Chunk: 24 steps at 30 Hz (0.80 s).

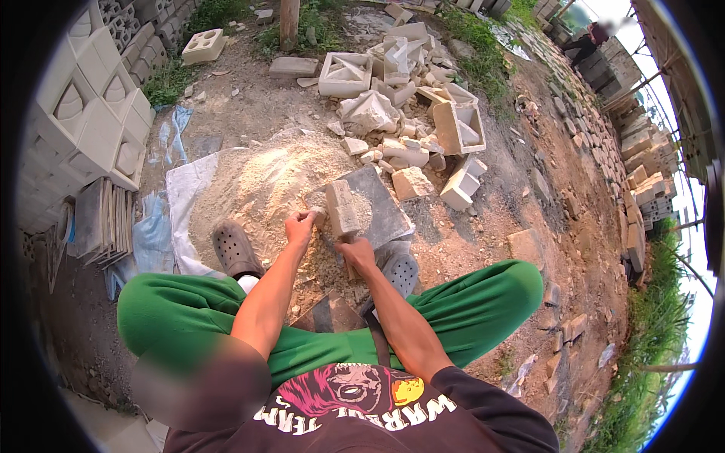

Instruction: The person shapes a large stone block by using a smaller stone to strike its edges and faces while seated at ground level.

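My left hand [300, 226] is closed in a pinch beside the long side of a tan rectangular block [343, 210]. Whatever sits between its fingertips is too small to name. Against the block's near end, my right hand [357, 254] is curled into a fist. A short brownish piece shows just below that fist, but its kind is unclear. The block lies tilted over a dark flat slab [381, 198], with pale crumbs [362, 211] along its right side. A heap of sandy powder and chips [257, 181] spreads to the left.
Broken pale blocks [408, 151] pile up ahead. A white sheet [189, 192] lies under the heap's left edge. Stacked blocks [98, 98] and leaning thin boards [106, 219] stand left. My clogs [236, 248] flank the work. Another person [589, 44] is far right.
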### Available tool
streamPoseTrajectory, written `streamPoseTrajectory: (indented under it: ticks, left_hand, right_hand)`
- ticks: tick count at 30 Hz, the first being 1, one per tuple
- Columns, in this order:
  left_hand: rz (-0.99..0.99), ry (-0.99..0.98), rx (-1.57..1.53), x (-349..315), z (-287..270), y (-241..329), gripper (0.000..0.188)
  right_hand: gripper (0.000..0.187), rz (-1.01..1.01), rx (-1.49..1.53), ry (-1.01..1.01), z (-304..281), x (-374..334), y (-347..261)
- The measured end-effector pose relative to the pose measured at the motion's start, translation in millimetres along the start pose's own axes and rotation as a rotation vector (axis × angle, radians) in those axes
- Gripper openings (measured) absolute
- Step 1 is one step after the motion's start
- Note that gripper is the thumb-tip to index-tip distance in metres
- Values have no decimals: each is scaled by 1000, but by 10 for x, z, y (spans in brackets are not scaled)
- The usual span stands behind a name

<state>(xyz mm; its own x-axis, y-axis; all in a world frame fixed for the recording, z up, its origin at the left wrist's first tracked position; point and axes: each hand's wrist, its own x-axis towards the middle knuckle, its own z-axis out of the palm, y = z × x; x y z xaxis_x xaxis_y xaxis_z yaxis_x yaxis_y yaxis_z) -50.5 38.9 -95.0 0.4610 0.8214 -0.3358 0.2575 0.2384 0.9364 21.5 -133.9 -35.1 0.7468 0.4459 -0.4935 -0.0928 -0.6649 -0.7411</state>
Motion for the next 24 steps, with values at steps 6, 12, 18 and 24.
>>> streamPoseTrajectory:
  ticks: [6,12,18,24]
  left_hand:
    - [93,76,50,-88,153,87,31]
    - [256,-49,348,-235,222,140,37]
    - [379,21,562,-271,97,90,41]
    - [203,251,605,-305,-169,240,46]
  right_hand:
    - [35,-226,-99,167,6,-15,51]
    - [43,-23,-279,86,-60,-73,172]
    - [46,-136,-189,184,-87,-234,-143]
    - [44,32,-193,70,-28,-200,100]
